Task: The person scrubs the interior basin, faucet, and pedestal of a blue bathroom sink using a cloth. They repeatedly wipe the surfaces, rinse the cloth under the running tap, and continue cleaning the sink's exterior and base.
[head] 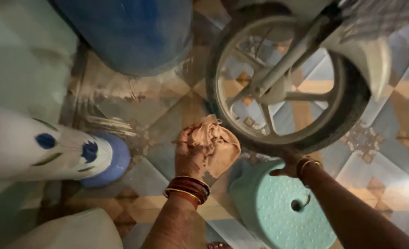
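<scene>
At the middle of the frame the left hand (189, 154) has its fingers bunched around a crumpled tan cloth (216, 143), soft and wrinkled. The right hand (288, 167) reaches under the rubber tyre of the spoked scooter wheel (287, 83); its fingers are hidden. A dimpled mint plastic stool (283, 207) stands lower right on the glossy patterned floor tiles (389, 152).

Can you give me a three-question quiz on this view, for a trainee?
1. True or false: the left hand grips a crumpled cloth.
2. The right hand is at the edge of: A) the pale green stool B) the blue drum C) a bucket.
3. What stands just beyond the cloth?

Key: 1 true. 2 A. 3 The scooter wheel.
</scene>
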